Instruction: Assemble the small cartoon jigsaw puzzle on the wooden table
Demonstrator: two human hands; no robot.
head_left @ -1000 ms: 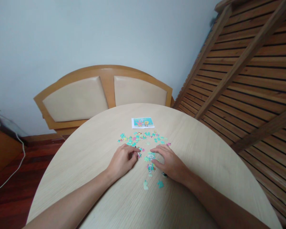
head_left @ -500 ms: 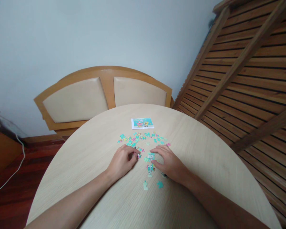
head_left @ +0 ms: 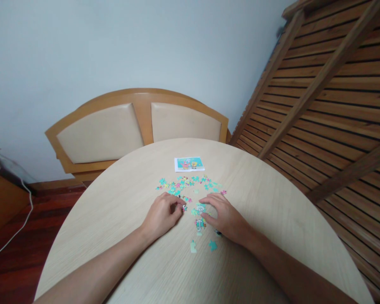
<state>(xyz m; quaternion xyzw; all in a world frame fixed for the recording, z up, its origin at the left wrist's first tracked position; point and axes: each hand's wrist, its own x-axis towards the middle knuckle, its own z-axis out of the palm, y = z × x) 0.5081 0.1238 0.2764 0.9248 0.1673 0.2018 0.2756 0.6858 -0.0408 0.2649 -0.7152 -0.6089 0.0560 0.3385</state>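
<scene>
Several small turquoise and pink jigsaw pieces lie scattered on a round pale wooden table. My left hand rests on the table with its fingertips pinched on a small puzzle piece. My right hand lies flat, fingers spread, beside a small joined cluster of pieces. Two loose pieces lie nearer to me. A printed reference picture sits beyond the pile.
A wooden bench with two cream padded backs stands behind the table against a pale blue wall. A slatted wooden frame leans at the right. A white cable trails over the red floor at the left.
Almost nothing has moved. My left fingertips have curled in a little round the small piece; my right hand keeps its place by the cluster.
</scene>
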